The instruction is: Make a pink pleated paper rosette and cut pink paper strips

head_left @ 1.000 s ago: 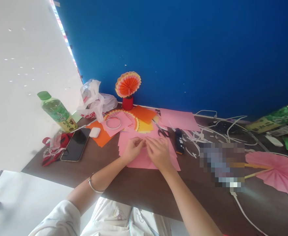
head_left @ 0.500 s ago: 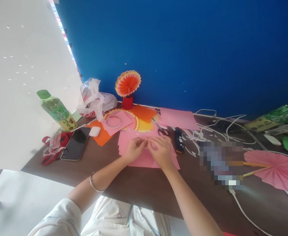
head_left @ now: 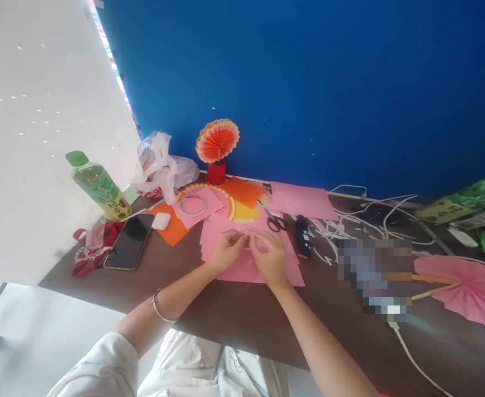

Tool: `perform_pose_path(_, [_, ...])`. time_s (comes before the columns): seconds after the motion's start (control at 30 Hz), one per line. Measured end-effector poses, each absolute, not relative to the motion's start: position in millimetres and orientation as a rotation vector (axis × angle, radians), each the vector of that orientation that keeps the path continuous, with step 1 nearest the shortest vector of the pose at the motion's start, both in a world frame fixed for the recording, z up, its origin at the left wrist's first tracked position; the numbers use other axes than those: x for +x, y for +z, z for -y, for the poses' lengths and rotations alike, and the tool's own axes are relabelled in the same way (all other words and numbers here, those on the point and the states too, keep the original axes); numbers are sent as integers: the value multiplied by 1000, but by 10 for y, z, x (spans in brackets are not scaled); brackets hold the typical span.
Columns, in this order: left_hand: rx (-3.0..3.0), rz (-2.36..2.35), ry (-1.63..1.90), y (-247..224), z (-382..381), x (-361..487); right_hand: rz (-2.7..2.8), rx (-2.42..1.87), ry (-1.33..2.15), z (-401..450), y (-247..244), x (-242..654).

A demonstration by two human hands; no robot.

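Over a stack of pink paper sheets (head_left: pixel 242 268), my left hand (head_left: pixel 228 251) and my right hand (head_left: pixel 269 253) meet at the fingertips. Both hands pinch at something pink and small between them, likely paper; its outline blends into the sheets below. Scissors (head_left: pixel 275 222) with dark handles lie just beyond my right hand. A silver ring (head_left: pixel 192 205) rests on a pink square beyond my left hand, over a pleated paper ring. Orange paper (head_left: pixel 242 190) and yellow paper (head_left: pixel 244 211) lie behind the stack.
A phone (head_left: pixel 129 242), white case (head_left: pixel 161 221) and green-capped bottle (head_left: pixel 102 190) are at left. A pleated orange fan (head_left: pixel 217 141) stands in a red holder at the back. At right are a dark tool (head_left: pixel 302 237), white cables (head_left: pixel 387 220) and a pink fan (head_left: pixel 469 289).
The whole view has shifted slightly, so things appear a little further right. My hands stay together over the pink sheets, with only slight finger movement.
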State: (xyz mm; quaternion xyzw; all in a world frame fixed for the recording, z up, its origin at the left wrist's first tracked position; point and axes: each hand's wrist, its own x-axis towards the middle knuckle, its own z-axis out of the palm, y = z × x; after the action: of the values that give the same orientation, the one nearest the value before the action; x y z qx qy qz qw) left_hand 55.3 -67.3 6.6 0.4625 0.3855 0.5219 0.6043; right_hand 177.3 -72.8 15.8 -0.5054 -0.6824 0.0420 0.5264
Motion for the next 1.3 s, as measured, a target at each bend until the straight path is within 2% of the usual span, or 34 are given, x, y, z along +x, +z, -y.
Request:
perform_pose_path(0.17, [956, -878, 1213, 102, 659, 567, 1309, -1356, 351, 674, 135, 1844])
perform_pose_path(0.27, [856, -903, 1241, 129, 639, 562, 1075, -1397, 383, 554, 127, 2091])
perform_pose_path(0.33, [822, -898, 1242, 134, 628, 549, 1020, -1439, 268, 461, 121, 2328])
perform_pose_path(0.47, [825, -863, 1167, 101, 621, 523, 1325, -1543, -151, 360, 122, 2663])
perform_pose_path(0.53, [830, -840, 1130, 79, 620, 518, 1392, -1544, -224, 378, 144, 2643])
perform_pose_path(0.6, [837, -833, 1111, 66, 615, 514, 1466, -1477, -52, 433, 181, 2509])
perform_pose_path(0.67, [865, -839, 1093, 60, 606, 509, 1602, -1374, 304, 505, 220, 2331])
perform_pose_path(0.73, [922, -840, 1072, 54, 596, 502, 1697, -1311, 509, 571, 251, 2178])
perform_pose_path(0.93, [1116, -838, 1049, 22, 606, 511, 1739, -1346, 609, 639, 290, 2035])
perform_pose_path(1.03, [1204, -886, 1052, 26, 640, 524, 1787, -1346, 491, 659, 278, 2008])
perform_pose_path(1.2, [1336, -974, 1125, 9, 639, 512, 1889, -1363, -106, 723, 268, 1900])
perform_pose_path(1.3, [1240, -933, 1125, -19, 602, 502, 1897, -1261, -19, 730, 291, 1899])
